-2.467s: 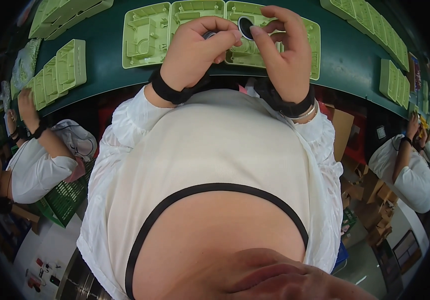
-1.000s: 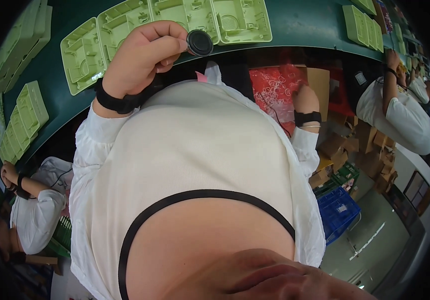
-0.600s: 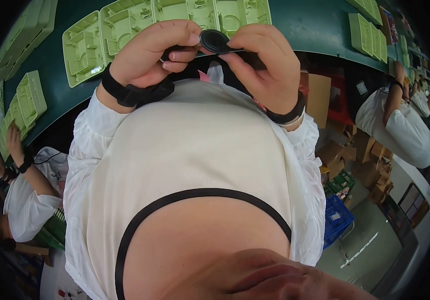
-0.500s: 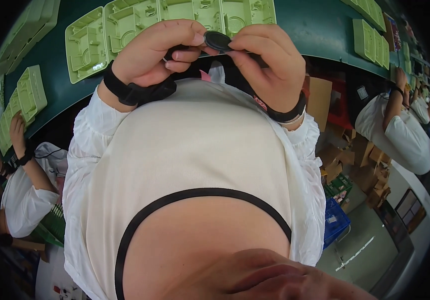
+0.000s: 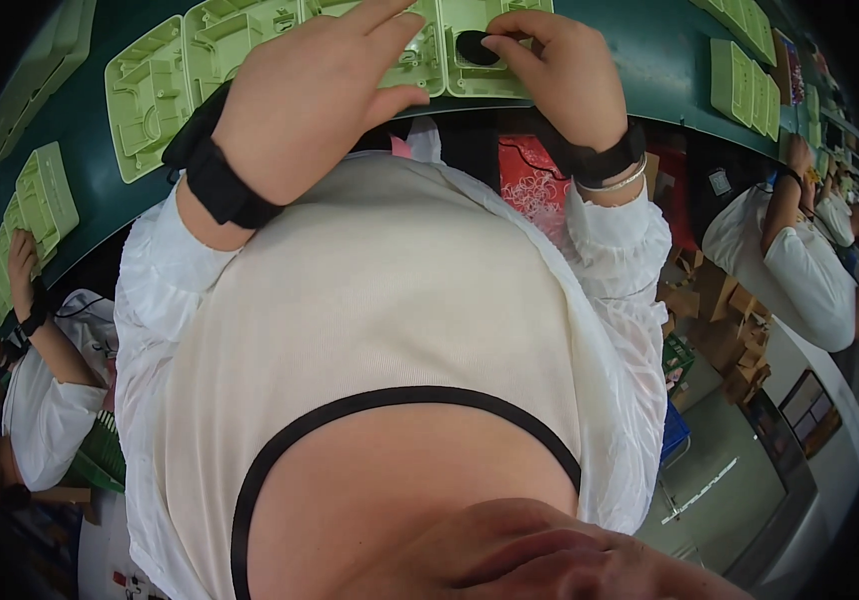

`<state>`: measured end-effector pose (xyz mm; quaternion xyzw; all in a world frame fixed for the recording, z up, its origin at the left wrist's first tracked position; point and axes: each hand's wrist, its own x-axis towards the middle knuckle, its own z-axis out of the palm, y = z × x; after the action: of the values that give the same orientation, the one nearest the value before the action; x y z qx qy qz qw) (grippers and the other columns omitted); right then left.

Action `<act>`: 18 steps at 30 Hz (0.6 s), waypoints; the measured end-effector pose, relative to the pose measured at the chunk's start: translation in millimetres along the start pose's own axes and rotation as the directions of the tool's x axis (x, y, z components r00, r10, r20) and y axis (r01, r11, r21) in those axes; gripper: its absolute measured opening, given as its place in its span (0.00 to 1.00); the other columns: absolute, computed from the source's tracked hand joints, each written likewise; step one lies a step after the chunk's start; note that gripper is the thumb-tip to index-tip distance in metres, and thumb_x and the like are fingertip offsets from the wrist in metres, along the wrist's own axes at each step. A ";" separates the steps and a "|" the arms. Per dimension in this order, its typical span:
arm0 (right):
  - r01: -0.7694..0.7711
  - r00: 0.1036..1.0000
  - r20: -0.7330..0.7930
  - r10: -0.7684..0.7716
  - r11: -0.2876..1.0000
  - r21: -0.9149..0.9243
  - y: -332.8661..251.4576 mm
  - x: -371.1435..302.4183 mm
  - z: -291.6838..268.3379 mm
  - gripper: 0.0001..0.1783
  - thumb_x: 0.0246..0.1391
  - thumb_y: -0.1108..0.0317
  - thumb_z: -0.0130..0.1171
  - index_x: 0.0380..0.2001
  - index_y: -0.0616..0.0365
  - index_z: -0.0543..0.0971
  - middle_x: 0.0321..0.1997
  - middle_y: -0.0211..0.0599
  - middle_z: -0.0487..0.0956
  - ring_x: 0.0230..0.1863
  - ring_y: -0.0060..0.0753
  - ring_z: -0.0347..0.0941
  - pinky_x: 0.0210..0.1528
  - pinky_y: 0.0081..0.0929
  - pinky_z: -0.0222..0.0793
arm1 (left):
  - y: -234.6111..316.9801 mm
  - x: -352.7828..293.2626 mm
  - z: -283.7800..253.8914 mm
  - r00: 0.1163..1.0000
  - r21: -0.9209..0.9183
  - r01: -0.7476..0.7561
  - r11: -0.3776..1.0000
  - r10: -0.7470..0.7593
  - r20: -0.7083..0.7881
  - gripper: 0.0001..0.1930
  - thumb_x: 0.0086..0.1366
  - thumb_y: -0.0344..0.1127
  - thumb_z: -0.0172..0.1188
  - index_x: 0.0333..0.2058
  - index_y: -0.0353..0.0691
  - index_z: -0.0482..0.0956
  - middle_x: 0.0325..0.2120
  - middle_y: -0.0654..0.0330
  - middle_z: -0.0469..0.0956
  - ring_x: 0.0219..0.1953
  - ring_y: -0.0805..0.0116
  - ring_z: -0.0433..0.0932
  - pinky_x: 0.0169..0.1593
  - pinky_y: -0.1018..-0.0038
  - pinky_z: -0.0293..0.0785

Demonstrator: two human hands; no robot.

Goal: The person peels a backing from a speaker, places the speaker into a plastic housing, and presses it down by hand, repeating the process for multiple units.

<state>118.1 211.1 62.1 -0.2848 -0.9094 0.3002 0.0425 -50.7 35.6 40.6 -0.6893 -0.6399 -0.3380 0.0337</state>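
Observation:
A round black disc (image 5: 475, 48) is pinched between the thumb and fingers of my right hand (image 5: 572, 85). It sits over a compartment of the rightmost pale-green plastic shell (image 5: 462, 84) in the row before me. Whether it touches the compartment floor, I cannot tell. My left hand (image 5: 305, 110) reaches across the middle shells with its fingers stretched out and thumb apart. Nothing shows in it, though its palm is turned away. At the row's left end lies another pale-green shell (image 5: 150, 95), with ribs and compartments inside. Both my wrists wear black bands.
The shells lie along the near edge of a dark green table (image 5: 650, 60). More green shells (image 5: 745, 88) stand at the right, and others (image 5: 50, 200) at the left beside a co-worker's hand (image 5: 23, 262). Below the table is a red container (image 5: 530, 180) with pale stringy bits.
Both hands have moved forward from in front of my chest to over the shells. The right hand took the disc along; the left has let go of it and straightened its fingers.

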 end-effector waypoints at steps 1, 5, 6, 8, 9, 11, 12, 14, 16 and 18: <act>0.052 0.998 -0.031 -0.052 0.998 -0.021 0.5 1.0 -1.1 0.10 0.55 0.65 0.66 0.35 0.61 0.85 0.34 0.50 0.83 0.38 0.53 0.81 0.38 0.42 0.75 | -6.6 3.3 11.3 0.985 -0.089 -0.128 0.988 0.116 -0.130 0.23 0.68 0.44 0.64 0.56 0.36 0.76 0.54 0.56 0.78 0.39 0.63 0.79 0.42 0.69 0.76; 0.169 0.985 -0.032 -0.170 0.985 -0.047 9.8 12.5 3.9 0.07 0.54 0.67 0.65 0.31 0.60 0.85 0.28 0.52 0.82 0.33 0.58 0.80 0.35 0.45 0.74 | 12.9 32.9 -9.9 0.957 -0.037 0.092 0.995 -0.078 0.281 0.32 0.63 0.46 0.67 0.59 0.31 0.72 0.63 0.48 0.72 0.46 0.49 0.82 0.48 0.61 0.80; 0.161 0.987 0.010 -0.161 0.986 -0.051 9.8 14.9 1.9 0.07 0.54 0.67 0.65 0.31 0.60 0.86 0.29 0.52 0.82 0.33 0.58 0.80 0.35 0.45 0.74 | 16.7 38.6 -15.3 0.827 0.083 0.226 0.971 -0.236 0.509 0.35 0.60 0.46 0.68 0.60 0.30 0.71 0.65 0.47 0.70 0.47 0.47 0.82 0.48 0.60 0.80; 0.150 0.988 0.053 -0.147 0.987 -0.053 10.4 17.3 0.2 0.07 0.53 0.68 0.65 0.32 0.59 0.86 0.30 0.52 0.83 0.34 0.58 0.80 0.35 0.45 0.75 | 14.8 40.0 -12.4 0.822 0.075 0.235 0.969 -0.240 0.517 0.35 0.60 0.46 0.68 0.60 0.30 0.71 0.64 0.47 0.70 0.47 0.47 0.82 0.49 0.60 0.80; 0.163 0.986 0.053 -0.160 0.985 -0.057 10.8 17.9 0.2 0.07 0.53 0.68 0.65 0.32 0.59 0.86 0.30 0.52 0.83 0.33 0.58 0.80 0.36 0.46 0.75 | 13.8 40.3 -11.0 0.817 0.070 0.245 0.967 -0.245 0.522 0.35 0.61 0.46 0.68 0.60 0.30 0.71 0.64 0.47 0.70 0.47 0.47 0.82 0.49 0.60 0.80; 0.190 0.981 0.052 -0.187 0.980 -0.065 11.6 19.2 0.1 0.06 0.53 0.68 0.65 0.32 0.59 0.86 0.29 0.52 0.83 0.33 0.58 0.80 0.36 0.46 0.75 | 12.2 41.6 -9.2 0.811 0.064 0.254 0.965 -0.249 0.530 0.35 0.61 0.46 0.68 0.60 0.30 0.71 0.64 0.47 0.71 0.47 0.47 0.82 0.49 0.60 0.80; 0.186 0.982 0.052 -0.183 0.980 -0.063 12.4 20.1 -0.2 0.06 0.53 0.68 0.65 0.32 0.59 0.86 0.29 0.52 0.83 0.33 0.58 0.80 0.36 0.46 0.75 | 11.3 42.3 -8.7 0.810 0.064 0.256 0.964 -0.250 0.530 0.35 0.61 0.46 0.68 0.60 0.30 0.71 0.64 0.47 0.71 0.47 0.47 0.82 0.49 0.61 0.80; 0.185 0.980 0.078 -0.181 0.982 -0.044 14.4 21.8 -0.2 0.07 0.53 0.68 0.65 0.32 0.58 0.86 0.29 0.52 0.83 0.33 0.58 0.80 0.36 0.46 0.76 | 10.1 43.6 -7.6 0.807 0.064 0.261 0.963 -0.254 0.533 0.35 0.61 0.46 0.69 0.61 0.30 0.71 0.64 0.48 0.71 0.47 0.47 0.83 0.49 0.61 0.80; 0.184 0.980 0.090 -0.180 0.982 -0.033 15.0 22.2 -0.6 0.07 0.53 0.68 0.65 0.32 0.58 0.86 0.29 0.52 0.83 0.33 0.58 0.80 0.36 0.46 0.76 | 11.1 44.4 -7.3 0.800 0.063 0.271 0.960 -0.262 0.540 0.35 0.61 0.46 0.69 0.61 0.30 0.71 0.64 0.48 0.71 0.47 0.47 0.83 0.49 0.61 0.80; 0.158 0.984 0.099 -0.151 0.985 -0.067 13.7 21.5 -1.2 0.07 0.53 0.68 0.65 0.32 0.58 0.86 0.29 0.52 0.83 0.33 0.58 0.80 0.36 0.46 0.76 | 13.0 45.0 -7.1 0.790 0.063 0.293 0.954 -0.279 0.546 0.36 0.60 0.46 0.69 0.61 0.30 0.71 0.64 0.48 0.72 0.46 0.47 0.83 0.49 0.61 0.80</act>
<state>107.3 232.4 53.2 -0.2005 -0.9402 0.2749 0.0125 -44.1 68.6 73.9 -0.6527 -0.7149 -0.1351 -0.2113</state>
